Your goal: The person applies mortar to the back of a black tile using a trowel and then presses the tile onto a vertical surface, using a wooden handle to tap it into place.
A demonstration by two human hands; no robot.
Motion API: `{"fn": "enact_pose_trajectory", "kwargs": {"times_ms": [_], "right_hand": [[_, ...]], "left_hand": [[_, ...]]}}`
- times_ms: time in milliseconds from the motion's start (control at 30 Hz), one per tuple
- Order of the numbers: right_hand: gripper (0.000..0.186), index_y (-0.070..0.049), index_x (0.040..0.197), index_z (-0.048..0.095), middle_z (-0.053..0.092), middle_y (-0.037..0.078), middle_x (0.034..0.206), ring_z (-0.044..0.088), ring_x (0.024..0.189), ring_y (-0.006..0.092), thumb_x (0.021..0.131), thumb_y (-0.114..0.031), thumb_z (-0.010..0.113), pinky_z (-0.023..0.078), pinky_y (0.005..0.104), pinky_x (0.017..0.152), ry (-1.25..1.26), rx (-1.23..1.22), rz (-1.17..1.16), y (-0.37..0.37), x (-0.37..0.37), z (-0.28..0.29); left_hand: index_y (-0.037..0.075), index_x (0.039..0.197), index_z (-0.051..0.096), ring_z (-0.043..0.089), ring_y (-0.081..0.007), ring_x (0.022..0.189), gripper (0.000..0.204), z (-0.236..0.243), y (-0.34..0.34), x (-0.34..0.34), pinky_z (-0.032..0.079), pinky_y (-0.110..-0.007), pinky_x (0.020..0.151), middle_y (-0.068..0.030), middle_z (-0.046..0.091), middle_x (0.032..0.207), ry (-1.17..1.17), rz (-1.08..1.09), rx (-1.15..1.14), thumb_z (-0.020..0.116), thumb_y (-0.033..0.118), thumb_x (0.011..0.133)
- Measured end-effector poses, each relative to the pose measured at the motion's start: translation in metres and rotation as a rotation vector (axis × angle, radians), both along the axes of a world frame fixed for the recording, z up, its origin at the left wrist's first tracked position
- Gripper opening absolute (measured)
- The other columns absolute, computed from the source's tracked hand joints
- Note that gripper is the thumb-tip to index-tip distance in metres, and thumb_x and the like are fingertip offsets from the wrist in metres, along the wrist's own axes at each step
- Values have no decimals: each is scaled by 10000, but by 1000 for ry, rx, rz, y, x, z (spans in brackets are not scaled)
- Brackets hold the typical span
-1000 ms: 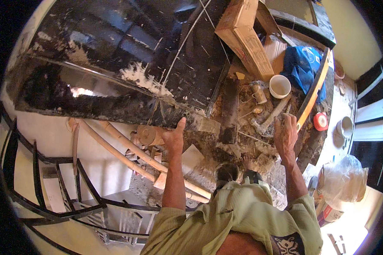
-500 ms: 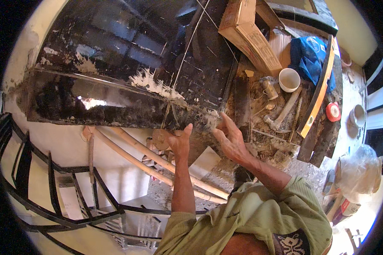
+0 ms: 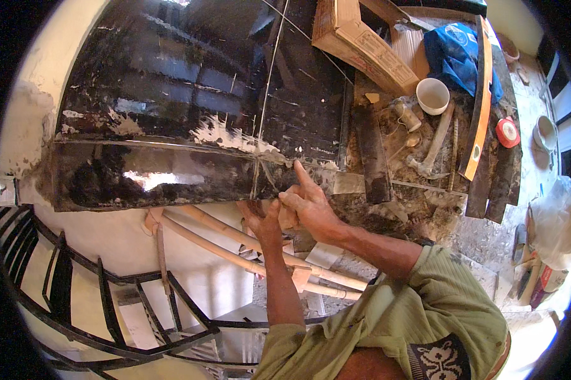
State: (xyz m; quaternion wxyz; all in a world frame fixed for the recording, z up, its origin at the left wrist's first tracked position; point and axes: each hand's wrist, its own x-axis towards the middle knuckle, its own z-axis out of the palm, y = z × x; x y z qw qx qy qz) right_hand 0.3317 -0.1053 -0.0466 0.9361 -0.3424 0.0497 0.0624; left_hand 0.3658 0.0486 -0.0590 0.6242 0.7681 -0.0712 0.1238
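Observation:
A narrow black tile strip [image 3: 213,171] runs along the front edge of a counter of glossy black tiles [image 3: 171,82]. My right hand [image 3: 315,212] is at the strip's right part, its index finger stretched out onto the joint behind it and its thumb apart, toward the front edge. Close beside it, my left hand [image 3: 264,225] touches the front edge from below with its thumb raised. The left fingertips are partly hidden at the edge. Pale dried mortar [image 3: 232,134] smears the joint, and a crossing seam meets the strip just left of my right hand.
At the right lie a hammer [image 3: 430,152], a white bowl [image 3: 432,96], an orange level [image 3: 475,136], a red tape roll [image 3: 507,132], a blue bag [image 3: 455,57] and a cardboard box [image 3: 368,54]. Bamboo poles [image 3: 216,244] and a black railing [image 3: 105,294] stand below the counter's front.
My right hand has moved left along the edge, close to my left hand, its index finger now reaching over the strip. The view has shifted slightly.

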Motion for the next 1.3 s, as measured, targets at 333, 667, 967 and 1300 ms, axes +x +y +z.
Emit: {"fn": "enact_pose_trajectory", "kwargs": {"times_ms": [333,667,967,1300], "right_hand": [[849,21,1508,-31,588,68,771,540,689,129,906,-128,549,467,281,600,-120,-18,29,4,2,23],[811,-154,1547,-16,519,24,789,431,570,76,939,-57,512,360,241,469,-245,81,13,6,9,36],[750,-76,1543,57,543,43,750,479,591,98,925,-48,482,418,269,513,-338,-298,-141,14,11,25],[809,56,1489,9,606,218,713,610,600,349,854,-53,498,486,454,593,-355,-847,-170,23,3,40]], "left_hand": [[5,1361,389,502,-240,1157,680,23,-5,-8,405,-361,1004,-113,496,1304,86,73,1,748,172,809],[16,1317,443,526,-232,1168,530,-14,29,20,416,-354,995,-128,542,1284,46,125,50,686,147,865],[10,1308,465,527,-205,1159,551,-29,39,22,408,-342,1010,-112,550,1285,49,84,58,708,117,825],[33,1412,350,426,-225,1297,596,-54,61,38,343,-379,1094,-146,452,1399,159,-77,-164,639,111,898]]}}
